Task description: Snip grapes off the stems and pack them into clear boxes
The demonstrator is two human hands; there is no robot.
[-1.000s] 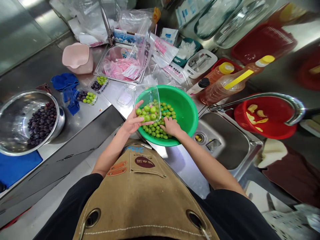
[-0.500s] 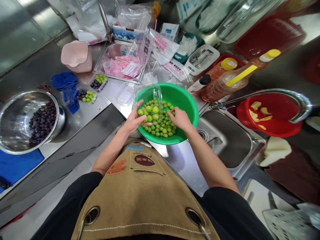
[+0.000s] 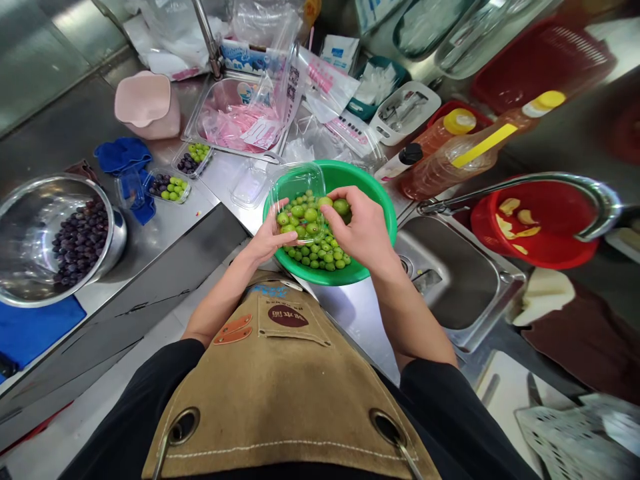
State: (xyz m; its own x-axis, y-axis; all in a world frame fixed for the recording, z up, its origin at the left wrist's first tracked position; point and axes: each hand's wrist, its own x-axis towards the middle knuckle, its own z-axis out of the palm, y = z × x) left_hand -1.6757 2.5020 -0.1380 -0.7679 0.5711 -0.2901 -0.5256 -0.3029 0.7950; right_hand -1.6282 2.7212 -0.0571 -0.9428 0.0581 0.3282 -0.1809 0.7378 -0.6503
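Observation:
A clear plastic container (image 3: 316, 179) with green grapes in it is held by my left hand (image 3: 270, 235), its thumb and fingers around the left side. It is over a green bowl (image 3: 381, 193). My right hand (image 3: 364, 223) is closed on several green grapes (image 3: 341, 206) at the container's right edge. Loose green grapes (image 3: 327, 257) lie in the bowl below both hands.
At the left, a steel bowl (image 3: 117, 237) holds dark grapes. Two filled containers (image 3: 170, 187) stand near a blue cloth (image 3: 123, 155). To the right are a sink (image 3: 455, 267), a red basin (image 3: 555, 250), a faucet and bottles (image 3: 450, 167) with yellow caps.
My right hand has risen from the grapes in the green bowl to the container's right edge, now with green grapes in its fingers. My left hand still holds the container.

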